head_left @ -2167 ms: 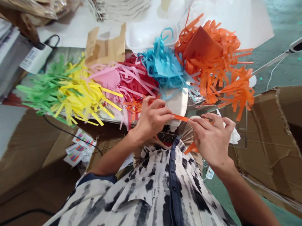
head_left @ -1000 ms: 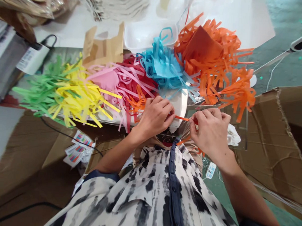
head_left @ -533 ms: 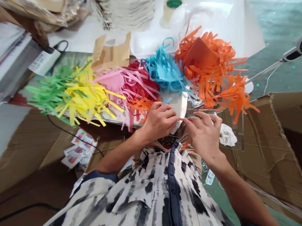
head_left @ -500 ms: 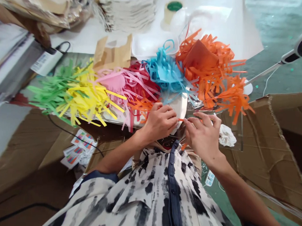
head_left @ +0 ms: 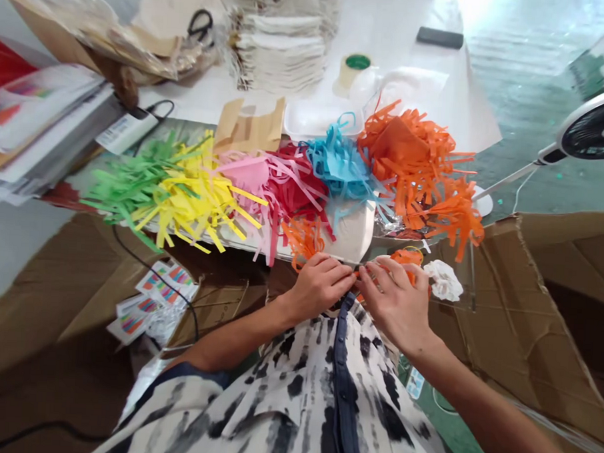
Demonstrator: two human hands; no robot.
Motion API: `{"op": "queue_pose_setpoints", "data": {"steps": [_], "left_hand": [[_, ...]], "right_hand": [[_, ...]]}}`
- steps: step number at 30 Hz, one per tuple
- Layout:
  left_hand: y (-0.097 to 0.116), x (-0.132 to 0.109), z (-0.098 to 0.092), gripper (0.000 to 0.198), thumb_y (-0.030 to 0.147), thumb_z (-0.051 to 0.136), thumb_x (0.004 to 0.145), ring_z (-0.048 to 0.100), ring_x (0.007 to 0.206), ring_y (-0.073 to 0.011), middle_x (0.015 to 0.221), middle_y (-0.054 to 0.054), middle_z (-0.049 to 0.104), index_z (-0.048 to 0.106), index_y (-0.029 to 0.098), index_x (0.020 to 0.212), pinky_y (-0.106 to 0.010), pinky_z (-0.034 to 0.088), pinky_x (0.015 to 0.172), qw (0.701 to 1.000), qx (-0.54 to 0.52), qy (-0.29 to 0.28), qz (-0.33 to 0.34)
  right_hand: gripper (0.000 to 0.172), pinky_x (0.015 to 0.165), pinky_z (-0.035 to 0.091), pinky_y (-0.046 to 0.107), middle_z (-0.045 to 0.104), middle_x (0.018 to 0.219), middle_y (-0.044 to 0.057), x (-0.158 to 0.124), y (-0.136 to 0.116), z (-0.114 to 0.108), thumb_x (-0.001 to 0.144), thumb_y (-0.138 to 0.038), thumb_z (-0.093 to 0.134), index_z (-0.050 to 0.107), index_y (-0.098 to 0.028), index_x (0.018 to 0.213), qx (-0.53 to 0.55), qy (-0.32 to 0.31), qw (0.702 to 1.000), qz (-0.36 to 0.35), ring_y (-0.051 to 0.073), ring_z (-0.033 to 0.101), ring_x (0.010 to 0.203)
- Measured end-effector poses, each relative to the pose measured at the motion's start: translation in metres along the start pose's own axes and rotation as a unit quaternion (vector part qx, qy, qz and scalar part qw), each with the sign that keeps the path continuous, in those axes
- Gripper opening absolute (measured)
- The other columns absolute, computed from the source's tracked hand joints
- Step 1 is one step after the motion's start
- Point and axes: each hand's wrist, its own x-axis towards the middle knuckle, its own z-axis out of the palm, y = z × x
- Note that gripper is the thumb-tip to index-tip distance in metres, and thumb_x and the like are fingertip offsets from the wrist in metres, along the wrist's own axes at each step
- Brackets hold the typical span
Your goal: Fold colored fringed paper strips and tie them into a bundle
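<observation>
Both hands met just in front of the white foam tray (head_left: 354, 237) at the desk's near edge: the left hand (head_left: 318, 285) and the right hand (head_left: 391, 298) had their fingers pinched narrow, tip to tip, on a thin orange paper strip (head_left: 356, 274), most of it hidden between them. A small bunch of curled orange paper strips (head_left: 302, 238) lay on the tray just left of the hands, and a crumpled white paper wad (head_left: 442, 279) sat to the tray's right. Behind the tray six heaps of cut paper fringe ran in a row: green (head_left: 126, 184), yellow (head_left: 196, 194), pink (head_left: 249, 177), red (head_left: 296, 186), blue (head_left: 341, 165) and a large orange one (head_left: 414, 168). Farther back stood one roll of tape with a green core (head_left: 355, 70), a stack of pale paper bags (head_left: 284, 49), black-handled scissors (head_left: 201, 23) and a dark phone (head_left: 439, 37). A white fan (head_left: 594, 129) stood off to the tray's right, torn brown cardboard (head_left: 528, 316) below it. Small printed colour labels (head_left: 151, 299) lay down left of the tray; their writing could not be read.
</observation>
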Motion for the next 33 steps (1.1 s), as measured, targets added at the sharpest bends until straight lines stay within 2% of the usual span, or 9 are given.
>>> {"op": "queue_pose_setpoints", "data": {"steps": [4, 8, 11, 15, 17, 19, 23, 28, 33], "left_hand": [[0.005, 0.004, -0.008, 0.016, 0.021, 0.06, 0.104, 0.073, 0.092, -0.0184, 0.106, -0.004, 0.083, 0.075, 0.021, 0.104, -0.036, 0.045, 0.081, 0.999, -0.02, 0.018, -0.021], [0.014, 0.021, -0.027, 0.017, 0.032, 0.063, 0.103, 0.075, 0.091, -0.0212, 0.1, -0.006, 0.083, 0.076, 0.021, 0.104, -0.036, 0.049, 0.081, 0.969, -0.182, 0.041, -0.162], [0.015, 0.042, -0.045, 0.023, 0.045, 0.072, 0.097, 0.075, 0.087, -0.0195, 0.096, -0.005, 0.081, 0.074, 0.022, 0.101, -0.032, 0.054, 0.078, 0.846, -0.44, 0.049, -0.298], [0.005, 0.063, -0.059, 0.031, 0.04, 0.091, 0.079, 0.073, 0.081, -0.0147, 0.091, -0.002, 0.079, 0.071, 0.02, 0.09, -0.025, 0.054, 0.074, 0.636, -0.69, 0.008, -0.345], [-0.001, 0.067, -0.058, 0.034, 0.036, 0.096, 0.072, 0.071, 0.078, -0.012, 0.088, -0.001, 0.077, 0.072, 0.019, 0.088, -0.023, 0.054, 0.073, 0.579, -0.736, 0.005, -0.351], [-0.005, 0.069, -0.054, 0.036, 0.034, 0.099, 0.067, 0.069, 0.075, -0.0104, 0.087, -0.001, 0.076, 0.075, 0.018, 0.089, -0.022, 0.054, 0.071, 0.547, -0.754, 0.007, -0.364], [-0.012, 0.074, -0.047, 0.036, 0.035, 0.1, 0.064, 0.066, 0.069, -0.0093, 0.083, 0.0, 0.075, 0.079, 0.018, 0.088, -0.022, 0.053, 0.067, 0.533, -0.752, 0.002, -0.388], [-0.022, 0.091, -0.05, 0.031, 0.038, 0.099, 0.064, 0.063, 0.068, -0.0092, 0.076, 0.001, 0.072, 0.078, 0.019, 0.077, -0.023, 0.05, 0.067, 0.59, -0.726, 0.054, -0.35], [-0.032, 0.105, -0.056, 0.029, 0.037, 0.099, 0.066, 0.067, 0.08, -0.011, 0.088, 0.001, 0.074, 0.076, 0.02, 0.074, -0.027, 0.052, 0.08, 0.636, -0.701, 0.089, -0.312]], "right_hand": [[0.029, 0.101, 0.043, 0.049, 0.08, 0.115, -0.005, 0.0, 0.001, 0.002, 0.102, -0.012, 0.057, 0.069, -0.037, 0.11, -0.021, 0.033, 0.998, -0.048, 0.022, 0.069, 0.119], [0.024, 0.101, 0.04, 0.048, 0.081, 0.11, -0.005, 0.011, 0.012, -0.009, 0.102, -0.017, 0.062, 0.069, -0.034, 0.117, -0.054, 0.105, 0.991, -0.062, 0.022, 0.07, 0.113], [0.028, 0.101, 0.037, 0.048, 0.082, 0.105, -0.005, 0.027, 0.016, -0.029, 0.097, -0.019, 0.07, 0.072, -0.038, 0.117, -0.087, 0.165, 0.98, -0.068, 0.022, 0.071, 0.109], [0.021, 0.097, 0.036, 0.045, 0.083, 0.094, -0.007, 0.049, 0.013, -0.053, 0.095, -0.02, 0.074, 0.075, -0.037, 0.109, -0.106, 0.238, 0.963, -0.074, 0.019, 0.072, 0.098], [0.019, 0.098, 0.036, 0.045, 0.083, 0.094, -0.006, 0.057, 0.012, -0.059, 0.096, -0.022, 0.073, 0.076, -0.037, 0.108, -0.093, 0.227, 0.968, -0.056, 0.02, 0.073, 0.099], [0.015, 0.099, 0.037, 0.045, 0.084, 0.095, -0.005, 0.065, 0.012, -0.062, 0.097, -0.024, 0.072, 0.077, -0.035, 0.106, -0.055, 0.215, 0.975, -0.033, 0.021, 0.074, 0.1], [0.008, 0.092, 0.047, 0.042, 0.082, 0.09, 0.0, 0.081, 0.012, -0.064, 0.097, -0.027, 0.072, 0.079, -0.028, 0.094, 0.114, 0.204, 0.972, 0.03, 0.021, 0.074, 0.094], [0.009, 0.077, 0.054, 0.036, 0.081, 0.088, 0.001, 0.1, 0.011, -0.062, 0.091, -0.033, 0.076, 0.081, -0.025, 0.088, 0.34, 0.157, 0.914, 0.157, 0.02, 0.073, 0.08], [0.013, 0.076, 0.056, 0.035, 0.081, 0.084, 0.001, 0.117, 0.014, -0.061, 0.088, -0.037, 0.078, 0.082, -0.024, 0.086, 0.399, 0.167, 0.885, 0.172, 0.019, 0.073, 0.076]]}}
